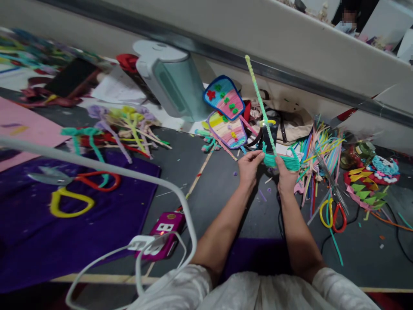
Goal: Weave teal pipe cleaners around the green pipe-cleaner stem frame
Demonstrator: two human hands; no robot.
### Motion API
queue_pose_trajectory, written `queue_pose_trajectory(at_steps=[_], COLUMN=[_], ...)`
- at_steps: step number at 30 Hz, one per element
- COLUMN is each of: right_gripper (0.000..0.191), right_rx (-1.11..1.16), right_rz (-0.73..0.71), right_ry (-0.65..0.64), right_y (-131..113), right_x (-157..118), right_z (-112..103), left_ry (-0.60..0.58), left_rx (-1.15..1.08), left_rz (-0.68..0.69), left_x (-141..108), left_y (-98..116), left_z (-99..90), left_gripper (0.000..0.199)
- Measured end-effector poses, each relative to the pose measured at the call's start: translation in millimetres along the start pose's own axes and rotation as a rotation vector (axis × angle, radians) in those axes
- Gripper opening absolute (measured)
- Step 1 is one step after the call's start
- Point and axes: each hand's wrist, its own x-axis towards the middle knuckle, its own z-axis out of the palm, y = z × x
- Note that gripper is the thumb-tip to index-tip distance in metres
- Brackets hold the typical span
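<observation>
Both my hands hold a teal pipe-cleaner piece (285,162), a flat band of rows lying side by side. My left hand (250,167) pinches its left end between thumb and fingers. Lower on the right, my right hand (286,174) grips the band with the thumb on its near face. A long pipe cleaner (260,101), green fading to yellow, stands up from the band and leans left at its top. Just beyond the hands lie two fan-shaped pipe-cleaner panels, a blue and pink one (229,103) and a striped one (226,129).
Loose pipe cleaners (322,150) and red-yellow scissors (332,215) lie at right. A pale green pitcher (180,82) stands behind. On the left are large scissors (69,185) on purple cloth (26,241). A magenta power strip (166,234) and white cable (129,168) sit near my left arm.
</observation>
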Motion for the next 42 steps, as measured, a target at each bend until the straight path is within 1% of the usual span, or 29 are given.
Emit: queue_pose_trajectory(at_steps=[3, 5, 9, 12, 16, 18, 20, 21, 23, 28, 33, 36, 38, 42], right_gripper=[0.028, 0.033, 0.051, 0.064, 0.065, 0.061, 0.056, 0.053, 0.050, 0.048, 0.041, 0.040, 0.042, 0.049], right_rx=[0.063, 0.121, 0.259, 0.338, 0.383, 0.402, 0.417, 0.424, 0.438, 0.467, 0.478, 0.456, 0.436, 0.392], right_rz=[0.005, 0.029, 0.117, 0.186, 0.314, 0.372, 0.408, 0.419, 0.432, 0.454, 0.491, 0.498, 0.466, 0.347], right_ry=[0.019, 0.038, 0.080, 0.090, 0.111, 0.125, 0.133, 0.139, 0.146, 0.134, 0.145, 0.162, 0.172, 0.193], right_y=[-2, -3, -5, -5, 0, 3, 5, 6, 7, 9, 13, 15, 17, 19], right_x=[1, 2, 6, 9, 12, 14, 15, 16, 17, 18, 18, 17, 17, 15], right_z=[2, 4, 5, 4, 1, -1, -3, -4, -5, -6, -5, -5, -5, -3], left_ry=[-0.017, -0.019, -0.036, -0.054, -0.082, -0.145, -0.227, -0.259, -0.284, -0.264, -0.309, -0.319, -0.297, -0.259], left_rx=[-0.028, -0.050, -0.115, -0.169, -0.222, -0.251, -0.260, -0.254, -0.233, -0.198, -0.257, -0.277, -0.249, -0.160], left_rz=[-0.080, -0.114, -0.202, -0.279, -0.412, -0.463, -0.488, -0.489, -0.470, -0.399, -0.456, -0.473, -0.455, -0.350], left_x=[1, 1, 1, 3, 7, 8, 9, 9, 8, 9, 11, 10, 10, 10], left_y=[4, 8, 13, 13, 8, 5, 3, 2, 2, 2, -2, -4, -4, 1], left_z=[-0.4, 0.2, 1.1, 0.2, -3.8, -6.5, -9.2, -10.3, -12.3, -16.2, -18.0, -18.3, -19.1, -18.8], left_gripper=[0.037, 0.039, 0.042, 0.046, 0.050, 0.049, 0.046, 0.045, 0.045, 0.046, 0.047, 0.048, 0.049, 0.052])
